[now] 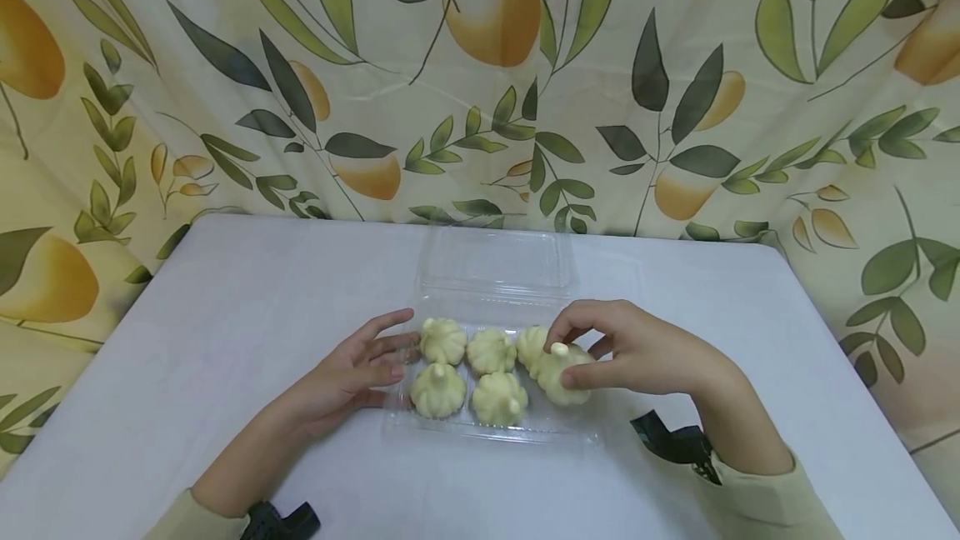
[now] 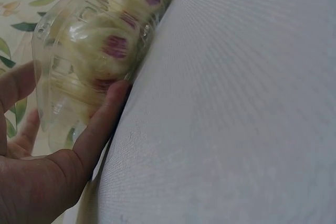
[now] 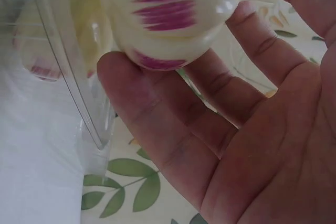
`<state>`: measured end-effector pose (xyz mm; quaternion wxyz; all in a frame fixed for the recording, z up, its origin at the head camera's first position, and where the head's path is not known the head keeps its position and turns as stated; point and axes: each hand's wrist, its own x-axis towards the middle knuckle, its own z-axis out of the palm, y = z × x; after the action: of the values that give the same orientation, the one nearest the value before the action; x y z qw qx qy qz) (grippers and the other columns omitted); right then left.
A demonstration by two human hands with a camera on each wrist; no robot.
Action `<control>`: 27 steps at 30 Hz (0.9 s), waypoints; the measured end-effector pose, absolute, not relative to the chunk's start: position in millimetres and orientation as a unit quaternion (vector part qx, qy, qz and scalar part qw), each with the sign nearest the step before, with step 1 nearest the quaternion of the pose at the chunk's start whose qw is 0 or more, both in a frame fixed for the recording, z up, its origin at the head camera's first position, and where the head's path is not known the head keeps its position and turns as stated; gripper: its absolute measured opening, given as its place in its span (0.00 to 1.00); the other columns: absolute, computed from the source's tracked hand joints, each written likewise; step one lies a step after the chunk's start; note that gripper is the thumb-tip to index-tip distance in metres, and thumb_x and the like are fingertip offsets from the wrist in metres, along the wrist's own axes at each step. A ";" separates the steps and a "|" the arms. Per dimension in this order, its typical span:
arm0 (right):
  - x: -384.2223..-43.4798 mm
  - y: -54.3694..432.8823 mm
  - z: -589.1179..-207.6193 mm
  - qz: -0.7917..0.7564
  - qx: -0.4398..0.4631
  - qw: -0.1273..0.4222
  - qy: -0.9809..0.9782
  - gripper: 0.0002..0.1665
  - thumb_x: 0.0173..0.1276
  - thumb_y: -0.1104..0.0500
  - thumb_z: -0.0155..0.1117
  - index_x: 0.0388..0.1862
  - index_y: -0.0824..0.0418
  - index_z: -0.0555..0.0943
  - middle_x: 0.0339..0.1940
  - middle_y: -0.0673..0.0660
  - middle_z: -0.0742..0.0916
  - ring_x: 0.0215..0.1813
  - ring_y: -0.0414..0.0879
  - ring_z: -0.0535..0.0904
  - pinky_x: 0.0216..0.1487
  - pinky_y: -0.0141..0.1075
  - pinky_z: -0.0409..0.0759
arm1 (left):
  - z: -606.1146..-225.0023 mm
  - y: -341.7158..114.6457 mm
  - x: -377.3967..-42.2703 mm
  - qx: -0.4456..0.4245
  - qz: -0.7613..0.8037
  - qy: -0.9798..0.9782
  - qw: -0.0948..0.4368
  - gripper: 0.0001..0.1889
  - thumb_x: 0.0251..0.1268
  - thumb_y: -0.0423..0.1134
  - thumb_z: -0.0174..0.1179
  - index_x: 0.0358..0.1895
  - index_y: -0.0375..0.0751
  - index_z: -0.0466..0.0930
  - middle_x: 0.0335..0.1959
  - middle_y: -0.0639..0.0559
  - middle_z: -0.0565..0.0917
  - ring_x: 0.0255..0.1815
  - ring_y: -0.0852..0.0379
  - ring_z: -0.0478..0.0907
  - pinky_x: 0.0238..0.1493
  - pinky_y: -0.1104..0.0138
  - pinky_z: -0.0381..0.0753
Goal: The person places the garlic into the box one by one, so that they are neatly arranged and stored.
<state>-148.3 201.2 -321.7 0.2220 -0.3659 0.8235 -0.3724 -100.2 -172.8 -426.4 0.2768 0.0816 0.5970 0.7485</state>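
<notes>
My right hand [image 1: 648, 352] pinches a pale garlic bulb [image 1: 564, 377] between thumb and fingers, at the right end of a clear plastic box [image 1: 555, 432]. Purple streaks show on the held bulb's underside in the right wrist view, where the box wall lies just to its left. Several other bulbs, such as this garlic bulb [image 1: 438, 391], sit in two rows inside the box. Spread along the box's left side is my left hand [image 1: 352, 369], its fingers loosely extended; in the left wrist view one digit touches the box low on its wall.
The box's clear lid [image 1: 495, 261] is hinged back, lying toward the far edge of the white table [image 1: 300, 290]. Behind the table hangs a leaf-and-fruit patterned cloth [image 1: 465, 132]. Dark straps [image 1: 675, 440] circle both wrists.
</notes>
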 end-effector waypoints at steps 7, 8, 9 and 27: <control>-147.8 196.6 -327.1 -0.365 -0.379 0.243 0.815 0.16 0.61 0.54 0.76 0.45 0.46 0.80 0.46 0.44 0.85 0.50 0.43 0.80 0.47 0.40 0.84 | -428.1 -172.7 -100.8 0.085 0.750 0.596 0.275 0.40 0.70 0.30 0.57 0.80 0.49 0.46 0.78 0.36 0.54 0.76 0.35 0.56 0.55 0.44 0.80; -147.8 196.3 -327.6 -0.362 -0.379 0.241 0.817 0.16 0.61 0.53 0.76 0.45 0.45 0.80 0.46 0.43 0.85 0.50 0.42 0.80 0.47 0.40 0.84 | -428.2 -172.7 -100.8 0.085 0.751 0.595 0.275 0.40 0.71 0.30 0.57 0.80 0.49 0.46 0.78 0.36 0.54 0.77 0.35 0.56 0.55 0.44 0.80; -147.8 196.1 -328.0 -0.359 -0.380 0.235 0.820 0.16 0.61 0.53 0.76 0.45 0.45 0.80 0.46 0.43 0.84 0.50 0.42 0.80 0.48 0.41 0.84 | -428.3 -172.6 -100.8 0.084 0.751 0.594 0.276 0.40 0.71 0.30 0.57 0.80 0.49 0.46 0.78 0.36 0.54 0.77 0.35 0.55 0.54 0.44 0.80; -147.4 195.0 -328.0 -0.330 -0.363 0.172 0.854 0.17 0.59 0.56 0.76 0.44 0.44 0.79 0.45 0.39 0.84 0.50 0.39 0.78 0.54 0.41 0.81 | -428.4 -172.4 -101.1 0.081 0.749 0.597 0.275 0.40 0.71 0.30 0.56 0.80 0.50 0.46 0.78 0.36 0.54 0.77 0.35 0.56 0.55 0.44 0.80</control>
<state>-147.4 195.0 -328.0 0.1723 -0.3627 0.8542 -0.3302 -101.1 -172.4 -428.4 0.2752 0.0815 0.5970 0.7492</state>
